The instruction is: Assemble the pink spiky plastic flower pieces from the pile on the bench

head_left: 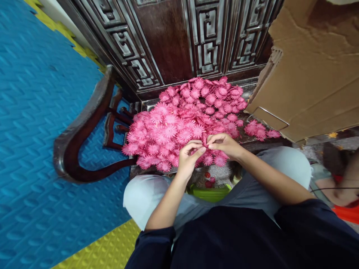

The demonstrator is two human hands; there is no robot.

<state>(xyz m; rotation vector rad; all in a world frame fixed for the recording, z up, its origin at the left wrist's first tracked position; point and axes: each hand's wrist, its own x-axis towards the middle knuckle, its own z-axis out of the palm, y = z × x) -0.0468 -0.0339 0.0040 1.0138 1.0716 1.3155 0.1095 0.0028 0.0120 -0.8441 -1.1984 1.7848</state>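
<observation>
Both hands pinched shut on one pink flower [204, 142], left hand [188, 157] and right hand [224, 145] meeting fingertip to fingertip — best to keep that grip light, clear of the flower pile [185, 119].

Pink flowers [190, 119] with darker pink centres lie against the dark brown cabinet [168, 41] carved in square fretwork. Left of the cabinet, the floor mat [33, 123] is blue and ribbed, edged yellow.

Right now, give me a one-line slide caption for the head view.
Left hand and right hand pinch one pink flower piece at the edge of a pink flower pile on a dark wooden chair.
</observation>
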